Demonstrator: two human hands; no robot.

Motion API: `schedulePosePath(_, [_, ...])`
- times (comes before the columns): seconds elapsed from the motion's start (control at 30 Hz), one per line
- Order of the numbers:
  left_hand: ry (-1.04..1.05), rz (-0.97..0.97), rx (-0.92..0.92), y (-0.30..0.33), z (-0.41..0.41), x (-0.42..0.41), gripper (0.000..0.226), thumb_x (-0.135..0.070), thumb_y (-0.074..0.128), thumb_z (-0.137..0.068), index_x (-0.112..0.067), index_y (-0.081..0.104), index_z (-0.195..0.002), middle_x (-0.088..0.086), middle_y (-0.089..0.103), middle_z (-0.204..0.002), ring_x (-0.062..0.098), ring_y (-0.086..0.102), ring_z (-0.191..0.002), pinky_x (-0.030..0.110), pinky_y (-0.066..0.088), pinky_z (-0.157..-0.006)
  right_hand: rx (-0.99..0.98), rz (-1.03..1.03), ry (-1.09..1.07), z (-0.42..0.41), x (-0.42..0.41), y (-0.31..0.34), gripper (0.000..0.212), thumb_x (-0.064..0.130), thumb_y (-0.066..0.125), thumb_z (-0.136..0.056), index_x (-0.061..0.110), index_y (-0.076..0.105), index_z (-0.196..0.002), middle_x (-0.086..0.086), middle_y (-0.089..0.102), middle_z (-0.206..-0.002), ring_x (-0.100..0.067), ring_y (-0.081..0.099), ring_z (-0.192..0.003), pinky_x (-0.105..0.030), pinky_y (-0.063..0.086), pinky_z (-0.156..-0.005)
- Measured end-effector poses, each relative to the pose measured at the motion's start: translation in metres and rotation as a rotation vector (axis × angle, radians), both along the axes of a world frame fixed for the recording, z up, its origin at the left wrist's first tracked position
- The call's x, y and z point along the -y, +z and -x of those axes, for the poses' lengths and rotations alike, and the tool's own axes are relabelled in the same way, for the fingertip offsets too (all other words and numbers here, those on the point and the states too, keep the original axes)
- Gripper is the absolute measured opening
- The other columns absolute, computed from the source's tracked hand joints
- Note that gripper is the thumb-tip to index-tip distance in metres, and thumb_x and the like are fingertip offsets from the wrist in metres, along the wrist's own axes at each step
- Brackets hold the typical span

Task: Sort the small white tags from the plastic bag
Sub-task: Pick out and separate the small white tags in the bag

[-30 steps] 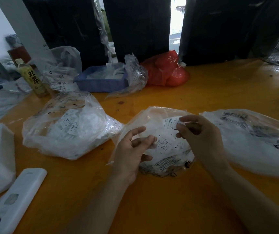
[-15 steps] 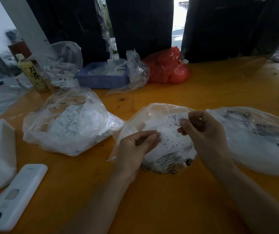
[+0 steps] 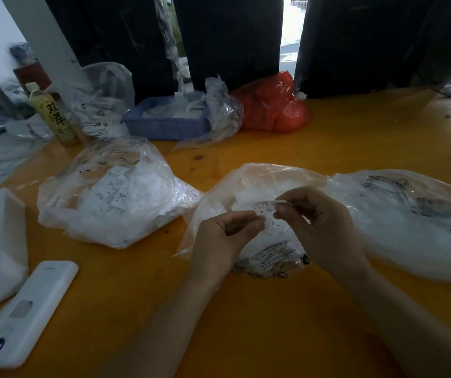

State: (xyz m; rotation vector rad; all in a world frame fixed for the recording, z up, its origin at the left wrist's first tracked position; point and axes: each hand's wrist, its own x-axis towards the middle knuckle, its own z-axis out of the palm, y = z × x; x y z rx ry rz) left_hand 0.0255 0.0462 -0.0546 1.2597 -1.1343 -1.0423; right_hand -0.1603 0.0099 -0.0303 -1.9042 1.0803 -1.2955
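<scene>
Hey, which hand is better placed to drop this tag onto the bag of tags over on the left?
Probably left. The left hand and right hand both pinch the white tag, but the left is nearer the left bag.

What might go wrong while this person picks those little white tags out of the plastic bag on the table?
The tag is held only by the tips of the right hand and left hand, so it may slip back into the plastic bag and get lost among the others. Two similar bags, the left bag and the right bag, lie close, so sorted tags might get mixed. The print looks small, so misreading seems possible.
</scene>
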Motion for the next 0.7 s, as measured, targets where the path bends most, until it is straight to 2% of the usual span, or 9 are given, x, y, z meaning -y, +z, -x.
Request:
schedulePosePath(0.07, [-0.017, 0.007, 0.012, -0.0011, -0.0001, -0.0001, 0.019, -0.023, 0.086, -0.088, -0.025, 0.082, -0.106, -0.008, 0.083, -0.103, 0.007, 0.077, -0.103, 0.015, 0.057, -0.088, -0.011, 0.016, -0.012, 0.0001, 0.0004, -0.0008, 0.019, 0.041, 0.063, -0.089, 0.029, 0.067, -0.103, 0.017, 0.073, -0.091, -0.002, 0.071, -0.089, -0.025, 0.059, -0.079])
schedulePosePath(0.2, [-0.03, 0.016, 0.028, -0.0022, -0.0005, 0.0008, 0.018, -0.023, 0.087, -0.087, -0.024, 0.084, -0.104, -0.007, 0.083, -0.103, 0.01, 0.078, -0.103, 0.019, 0.058, -0.092, -0.033, 0.035, -0.033, 0.0013, 0.0032, -0.003, 0.012, 0.024, 0.071, -0.092, 0.03, 0.066, -0.101, 0.02, 0.072, -0.09, 0.002, 0.07, -0.088, -0.012, 0.054, -0.078])
schedulePosePath(0.4, [-0.055, 0.006, 0.033, -0.0036, -0.0011, -0.0003, 0.027, -0.021, 0.085, -0.088, -0.033, 0.074, -0.11, -0.009, 0.083, -0.102, 0.006, 0.076, -0.108, 0.021, 0.058, -0.096, -0.06, 0.045, -0.039, 0.0016, 0.003, -0.0025, 0.014, 0.018, 0.072, -0.093, 0.029, 0.067, -0.101, 0.021, 0.071, -0.092, 0.003, 0.069, -0.09, -0.007, 0.05, -0.078])
schedulePosePath(0.53, [-0.052, 0.019, 0.055, -0.0029, -0.0015, -0.0012, 0.03, -0.021, 0.084, -0.089, -0.037, 0.071, -0.11, -0.011, 0.082, -0.101, 0.003, 0.075, -0.108, 0.012, 0.054, -0.091, -0.081, 0.061, -0.029, 0.0011, 0.0009, -0.0013, 0.014, 0.015, 0.071, -0.093, 0.025, 0.067, -0.102, 0.02, 0.07, -0.091, 0.002, 0.068, -0.09, -0.009, 0.051, -0.081])
schedulePosePath(0.6, [-0.04, 0.017, 0.06, -0.0036, -0.0016, -0.0012, 0.029, -0.022, 0.085, -0.088, -0.035, 0.072, -0.11, -0.012, 0.082, -0.1, 0.003, 0.075, -0.106, 0.01, 0.054, -0.089, -0.106, 0.073, -0.026, 0.0004, 0.0001, -0.0007, 0.015, 0.015, 0.071, -0.093, 0.025, 0.068, -0.103, 0.021, 0.069, -0.09, 0.003, 0.067, -0.092, -0.007, 0.05, -0.08])
schedulePosePath(0.7, [-0.027, 0.002, 0.059, -0.0047, -0.0017, 0.0001, 0.03, -0.024, 0.086, -0.087, -0.023, 0.076, -0.115, -0.01, 0.082, -0.102, 0.006, 0.077, -0.104, 0.019, 0.059, -0.088, -0.143, 0.097, -0.026, 0.0005, 0.0001, -0.0009, 0.014, 0.014, 0.071, -0.093, 0.023, 0.069, -0.103, 0.022, 0.068, -0.091, 0.003, 0.066, -0.094, -0.006, 0.049, -0.079])
